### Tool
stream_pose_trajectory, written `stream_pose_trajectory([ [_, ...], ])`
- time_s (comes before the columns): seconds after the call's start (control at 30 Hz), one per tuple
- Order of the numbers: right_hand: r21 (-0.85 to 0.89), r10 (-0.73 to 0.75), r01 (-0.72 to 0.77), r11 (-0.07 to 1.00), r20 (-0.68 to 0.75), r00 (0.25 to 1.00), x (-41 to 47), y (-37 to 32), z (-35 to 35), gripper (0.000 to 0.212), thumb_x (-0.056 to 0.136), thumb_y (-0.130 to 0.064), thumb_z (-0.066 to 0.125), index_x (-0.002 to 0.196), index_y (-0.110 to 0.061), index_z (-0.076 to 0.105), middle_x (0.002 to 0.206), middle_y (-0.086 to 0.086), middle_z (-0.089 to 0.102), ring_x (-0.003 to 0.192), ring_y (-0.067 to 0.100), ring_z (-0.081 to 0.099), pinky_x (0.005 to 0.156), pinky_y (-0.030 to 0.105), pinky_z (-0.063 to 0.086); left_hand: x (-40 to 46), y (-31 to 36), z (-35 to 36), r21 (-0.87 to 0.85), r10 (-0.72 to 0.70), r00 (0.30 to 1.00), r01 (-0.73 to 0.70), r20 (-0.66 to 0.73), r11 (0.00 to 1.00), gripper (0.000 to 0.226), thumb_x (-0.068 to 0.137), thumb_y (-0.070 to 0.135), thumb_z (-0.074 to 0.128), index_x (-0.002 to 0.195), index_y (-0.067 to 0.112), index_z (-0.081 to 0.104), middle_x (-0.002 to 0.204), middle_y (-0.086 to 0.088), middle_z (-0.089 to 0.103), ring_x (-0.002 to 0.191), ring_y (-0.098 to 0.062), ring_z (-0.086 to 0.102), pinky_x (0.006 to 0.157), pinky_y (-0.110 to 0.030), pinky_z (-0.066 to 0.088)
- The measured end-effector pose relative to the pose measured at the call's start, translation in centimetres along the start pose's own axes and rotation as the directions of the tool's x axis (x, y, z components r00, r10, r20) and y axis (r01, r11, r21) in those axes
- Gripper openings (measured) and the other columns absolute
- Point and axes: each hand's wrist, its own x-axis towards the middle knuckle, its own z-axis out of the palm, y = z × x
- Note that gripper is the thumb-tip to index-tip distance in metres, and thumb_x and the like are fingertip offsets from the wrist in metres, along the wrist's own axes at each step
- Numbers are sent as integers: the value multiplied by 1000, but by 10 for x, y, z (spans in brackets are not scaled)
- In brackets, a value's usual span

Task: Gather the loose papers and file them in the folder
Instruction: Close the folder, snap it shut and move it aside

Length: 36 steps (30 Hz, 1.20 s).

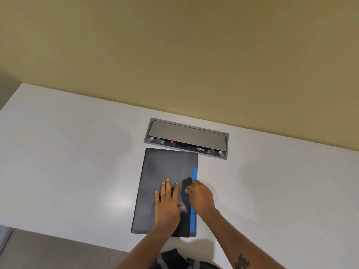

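A white table (77,152) fills the lower frame. A dark folder (165,167) lies flat at centre — just above it, a grey recessed power box (186,133).

Even, moderate indoor light from overhead. Soft glare patch on the white surface (118,202) left of the folder (165,171). Faint diffuse shadows beside both hands and right of centre. Wide-angle bowing at edges, overall slightly soft focus, compression smear.

Left hand (168,199) flat on closed dark folder (155,171); right hand (201,197) at its blue edge
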Motion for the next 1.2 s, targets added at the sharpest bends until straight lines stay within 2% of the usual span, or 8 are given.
stream_pose_trajectory([
  [0.23,-21,31,-31,999,0,1000,5,-1,8,28,107,-22,60,131,-12,70,131,9,72,115,23,71,105,26,54,0,-6,3,8,18,1000,-18,-11,1000,83,102,53,43,162,32,-10,171,-9,-22,158,-31,-20,129,-55,1],
  [0.93,8,79,-79,997,6,997,9,-5,15,26,107,-20,59,129,-12,67,128,7,71,110,20,71,98,19,52,-2,-4,-5,3,10,1000,-10,16,1000,83,103,50,45,163,31,-8,171,-9,-21,158,-32,-18,129,-55,2],
  [1.2,-34,68,-68,997,1,998,13,-9,15,31,106,-18,60,135,-8,64,130,11,71,114,25,71,102,27,54,-3,-4,-5,7,18,1000,-18,13,1000,83,102,50,46,163,31,-8,171,-9,-20,159,-32,-18,129,-55,3],
])
